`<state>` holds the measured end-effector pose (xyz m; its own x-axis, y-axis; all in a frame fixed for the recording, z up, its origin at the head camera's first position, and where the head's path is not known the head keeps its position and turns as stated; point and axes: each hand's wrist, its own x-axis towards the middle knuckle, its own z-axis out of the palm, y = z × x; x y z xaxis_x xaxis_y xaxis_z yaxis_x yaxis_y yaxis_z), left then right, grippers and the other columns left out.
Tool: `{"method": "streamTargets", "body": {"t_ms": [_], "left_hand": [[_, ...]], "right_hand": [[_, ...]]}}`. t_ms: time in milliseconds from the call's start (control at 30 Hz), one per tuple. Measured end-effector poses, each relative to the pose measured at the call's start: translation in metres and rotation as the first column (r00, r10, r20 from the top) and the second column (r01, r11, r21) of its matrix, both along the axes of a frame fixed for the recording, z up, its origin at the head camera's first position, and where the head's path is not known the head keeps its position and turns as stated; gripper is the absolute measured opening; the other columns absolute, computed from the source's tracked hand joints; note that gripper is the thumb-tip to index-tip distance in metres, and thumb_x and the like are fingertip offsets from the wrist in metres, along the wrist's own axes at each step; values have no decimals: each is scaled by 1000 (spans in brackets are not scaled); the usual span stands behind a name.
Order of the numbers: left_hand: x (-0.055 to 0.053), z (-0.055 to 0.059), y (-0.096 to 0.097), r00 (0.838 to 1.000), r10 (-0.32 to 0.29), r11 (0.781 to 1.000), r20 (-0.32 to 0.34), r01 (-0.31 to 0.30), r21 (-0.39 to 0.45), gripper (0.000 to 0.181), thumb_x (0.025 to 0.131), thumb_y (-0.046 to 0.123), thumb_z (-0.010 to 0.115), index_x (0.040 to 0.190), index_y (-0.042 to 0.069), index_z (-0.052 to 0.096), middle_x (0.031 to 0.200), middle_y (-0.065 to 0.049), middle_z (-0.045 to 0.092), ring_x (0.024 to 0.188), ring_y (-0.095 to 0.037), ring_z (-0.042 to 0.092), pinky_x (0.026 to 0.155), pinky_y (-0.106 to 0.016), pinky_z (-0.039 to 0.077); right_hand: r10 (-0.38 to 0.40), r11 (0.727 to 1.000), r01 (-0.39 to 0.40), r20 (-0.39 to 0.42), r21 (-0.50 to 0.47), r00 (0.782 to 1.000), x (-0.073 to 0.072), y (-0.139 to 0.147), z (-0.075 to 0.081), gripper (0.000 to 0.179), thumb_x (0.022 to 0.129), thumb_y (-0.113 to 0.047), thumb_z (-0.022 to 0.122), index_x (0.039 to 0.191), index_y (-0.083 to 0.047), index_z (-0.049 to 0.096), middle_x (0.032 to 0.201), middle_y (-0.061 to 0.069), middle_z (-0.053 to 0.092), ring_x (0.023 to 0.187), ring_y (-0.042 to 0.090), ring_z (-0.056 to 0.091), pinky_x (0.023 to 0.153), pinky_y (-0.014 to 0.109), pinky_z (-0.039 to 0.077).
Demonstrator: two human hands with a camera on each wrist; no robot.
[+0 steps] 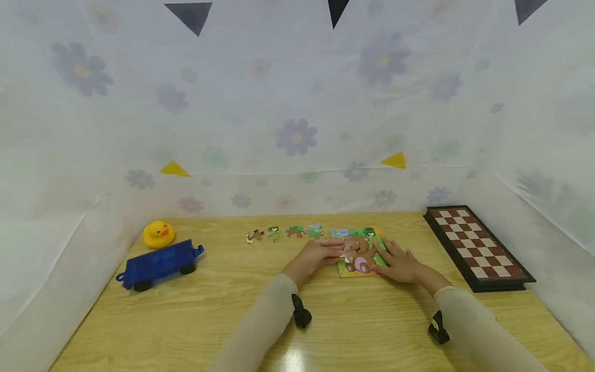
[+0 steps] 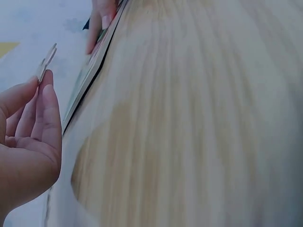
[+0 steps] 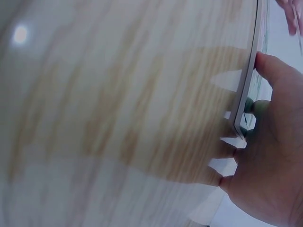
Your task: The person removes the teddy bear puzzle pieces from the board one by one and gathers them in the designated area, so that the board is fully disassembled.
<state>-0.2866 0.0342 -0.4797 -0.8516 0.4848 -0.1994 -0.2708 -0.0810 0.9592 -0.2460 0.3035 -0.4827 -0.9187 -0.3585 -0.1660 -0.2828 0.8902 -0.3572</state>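
Note:
In the head view a bear jigsaw puzzle (image 1: 359, 249) lies flat on the wooden table. My left hand (image 1: 317, 257) is raised over its left edge. The left wrist view shows thumb and fingertips pinching a thin puzzle piece (image 2: 46, 62), seen edge-on, so its picture is hidden. My right hand (image 1: 402, 263) rests on the puzzle's right side with fingers spread. Up close, the right thumb and fingers meet the puzzle's border (image 3: 242, 101), and some fingertips lie on the table. Loose puzzle pieces (image 1: 295, 232) lie in a row left of the puzzle.
A blue toy trailer (image 1: 160, 262) with black wheels stands at the left, in front of a yellow rubber duck (image 1: 159, 234). At the right lies a checkered game board (image 1: 476, 243) in a dark frame. White flowered cloth (image 1: 260, 129) surrounds the wooden table (image 1: 353, 330).

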Motion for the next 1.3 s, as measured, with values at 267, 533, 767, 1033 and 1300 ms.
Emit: {"method": "streamTargets", "body": {"t_ms": [267,533,767,1033,1300], "left_hand": [[-2,8,-60,995,101,995,13,-101,-19,38,90,2,62,127,3,60,124,-13,61,99,-14,64,83,-28,55],[-8,18,-125,955,295,955,29,-295,-24,37,91,3,61,128,7,60,124,-10,60,96,-11,63,93,-34,50],[-10,27,-164,893,450,893,23,-449,-31,39,93,1,58,131,4,57,129,-13,56,91,-8,64,98,-35,47],[-2,25,-188,774,633,770,-5,-631,-101,37,93,0,57,131,3,57,130,-17,56,86,-6,62,87,-26,53],[8,15,-195,639,767,620,-64,-763,-183,32,90,-6,58,122,-2,62,122,-22,60,73,-3,61,65,-16,54]], "right_hand": [[5,1000,-6,-16,-15,1000,2,0,3,90,91,-66,39,151,-3,16,154,27,2,139,47,-1,101,75,0],[0,1000,0,-15,-10,1000,1,1,5,88,93,-63,40,151,-2,15,154,27,1,139,48,-1,100,76,-1],[5,1000,-5,-18,-18,1000,-2,2,1,93,90,-71,34,152,-5,13,155,26,-1,139,47,-3,100,76,-1],[16,999,-16,-10,-34,1000,0,0,5,89,92,-66,38,152,-4,14,154,26,-1,139,48,-3,100,76,-2],[10,1000,-10,-14,-17,1000,0,0,0,87,93,-64,39,152,-6,11,155,25,-2,139,48,-2,100,75,-2]]}}
